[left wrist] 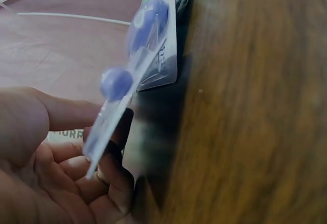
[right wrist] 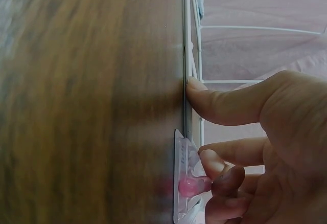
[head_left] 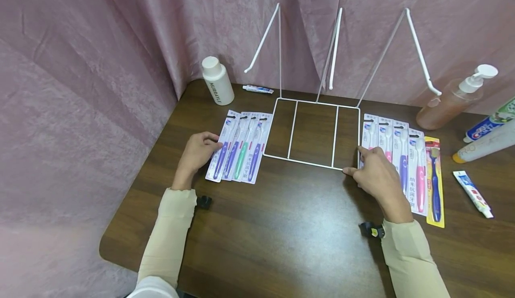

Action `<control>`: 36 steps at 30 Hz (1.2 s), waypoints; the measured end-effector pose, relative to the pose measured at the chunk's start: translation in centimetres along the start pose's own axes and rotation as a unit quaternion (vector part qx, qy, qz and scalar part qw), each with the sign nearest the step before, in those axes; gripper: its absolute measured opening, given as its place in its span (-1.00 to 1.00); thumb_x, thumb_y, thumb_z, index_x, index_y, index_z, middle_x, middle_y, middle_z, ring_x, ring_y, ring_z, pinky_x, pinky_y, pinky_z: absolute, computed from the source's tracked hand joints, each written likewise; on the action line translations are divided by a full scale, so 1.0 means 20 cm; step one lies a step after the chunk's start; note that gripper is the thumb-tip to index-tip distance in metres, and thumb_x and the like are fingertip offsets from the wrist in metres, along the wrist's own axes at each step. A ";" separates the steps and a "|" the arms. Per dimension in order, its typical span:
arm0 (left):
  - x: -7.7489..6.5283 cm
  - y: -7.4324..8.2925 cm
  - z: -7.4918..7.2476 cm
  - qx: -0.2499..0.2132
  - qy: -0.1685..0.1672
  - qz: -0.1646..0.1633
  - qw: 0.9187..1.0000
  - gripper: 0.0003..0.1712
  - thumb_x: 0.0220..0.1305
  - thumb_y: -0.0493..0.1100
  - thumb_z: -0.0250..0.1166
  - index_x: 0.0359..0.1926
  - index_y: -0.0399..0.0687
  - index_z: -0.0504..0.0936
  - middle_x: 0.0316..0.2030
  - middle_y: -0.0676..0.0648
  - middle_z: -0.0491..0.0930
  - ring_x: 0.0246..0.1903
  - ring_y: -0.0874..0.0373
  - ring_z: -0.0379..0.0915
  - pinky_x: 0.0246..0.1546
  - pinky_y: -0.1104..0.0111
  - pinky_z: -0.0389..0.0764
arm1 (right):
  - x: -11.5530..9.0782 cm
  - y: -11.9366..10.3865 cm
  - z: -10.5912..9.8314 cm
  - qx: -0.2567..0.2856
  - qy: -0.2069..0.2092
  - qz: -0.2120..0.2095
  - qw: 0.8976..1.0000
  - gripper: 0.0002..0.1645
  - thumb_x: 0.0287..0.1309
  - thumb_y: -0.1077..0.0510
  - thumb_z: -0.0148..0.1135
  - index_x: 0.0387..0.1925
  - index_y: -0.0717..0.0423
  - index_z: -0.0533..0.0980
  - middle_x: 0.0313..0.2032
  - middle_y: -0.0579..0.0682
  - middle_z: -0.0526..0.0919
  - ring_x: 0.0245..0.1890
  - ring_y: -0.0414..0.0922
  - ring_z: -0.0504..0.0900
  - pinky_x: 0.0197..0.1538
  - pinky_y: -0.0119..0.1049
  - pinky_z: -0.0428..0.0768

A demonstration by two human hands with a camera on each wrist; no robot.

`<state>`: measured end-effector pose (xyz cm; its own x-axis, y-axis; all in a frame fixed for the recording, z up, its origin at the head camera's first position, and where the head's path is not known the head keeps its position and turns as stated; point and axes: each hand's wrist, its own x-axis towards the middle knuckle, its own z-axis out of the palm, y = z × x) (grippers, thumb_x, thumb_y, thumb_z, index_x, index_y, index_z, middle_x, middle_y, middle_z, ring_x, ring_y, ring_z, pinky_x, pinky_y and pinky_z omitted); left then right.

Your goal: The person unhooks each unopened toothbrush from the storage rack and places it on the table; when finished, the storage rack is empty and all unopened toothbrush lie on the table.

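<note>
My left hand pinches the edge of the outermost packaged toothbrush, a purple one, in the left row. In the left wrist view this toothbrush pack stands tilted between thumb and fingers, its near edge raised. Beside it in the row lie another purple, a green and a third purple toothbrush pack. At the front right corner of the white wire rack is my right hand, thumb extended onto the frame. Its other fingers are loosely bent over a pink toothbrush pack.
Three hooked wire arms rise from the rack's back. A white bottle and a small toothpaste tube stand and lie back left. On the right are more toothbrush packs, a pump bottle, large tubes and another small tube.
</note>
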<state>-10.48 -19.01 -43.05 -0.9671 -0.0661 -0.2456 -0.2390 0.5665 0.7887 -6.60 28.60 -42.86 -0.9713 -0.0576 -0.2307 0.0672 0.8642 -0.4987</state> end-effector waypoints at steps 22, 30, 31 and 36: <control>0.10 -0.13 0.01 0.006 -0.007 0.015 1.000 -0.58 0.52 -0.25 0.35 0.27 -0.40 0.75 -0.19 -0.15 0.74 -0.33 0.10 0.64 -0.30 0.31 0.61 | -0.02 0.00 0.00 -0.001 0.001 0.005 1.000 0.10 0.40 -0.06 0.56 0.65 0.53 0.30 0.31 0.59 0.49 -0.11 0.32 0.68 -0.06 0.28 0.63; -0.02 0.02 0.00 0.055 0.013 0.019 0.998 -0.43 0.62 -0.20 0.32 0.53 -0.31 0.62 0.05 -0.32 0.73 -0.05 -0.06 0.60 0.03 0.22 0.57 | -0.02 -0.02 0.01 -0.002 0.004 0.004 1.000 0.10 0.40 -0.05 0.56 0.65 0.53 0.30 0.34 0.61 0.48 -0.06 0.35 0.68 -0.04 0.29 0.65; -0.03 0.04 0.00 0.065 0.024 0.026 0.997 -0.41 0.63 -0.20 0.32 0.56 -0.29 0.60 0.09 -0.35 0.72 -0.01 -0.10 0.59 0.08 0.17 0.56 | -0.02 -0.02 0.01 -0.002 0.004 0.003 1.000 0.09 0.40 -0.05 0.56 0.65 0.53 0.30 0.34 0.61 0.49 -0.06 0.35 0.68 -0.04 0.29 0.64; -0.13 0.17 0.08 0.103 0.061 0.089 0.989 -0.37 0.70 -0.14 0.32 0.65 -0.20 0.52 0.38 -0.43 0.61 0.27 -0.29 0.57 0.39 -0.15 0.57 | -0.02 -0.02 0.02 -0.002 0.005 0.002 1.000 0.10 0.39 -0.05 0.57 0.64 0.54 0.30 0.29 0.58 0.51 -0.08 0.32 0.68 -0.05 0.28 0.64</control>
<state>-8.64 -15.71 -40.65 -0.9985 -0.0420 -0.0341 -0.0540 0.7321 0.6791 -6.18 28.14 -42.93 -0.9733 -0.0484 -0.2243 0.0708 0.8663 -0.4945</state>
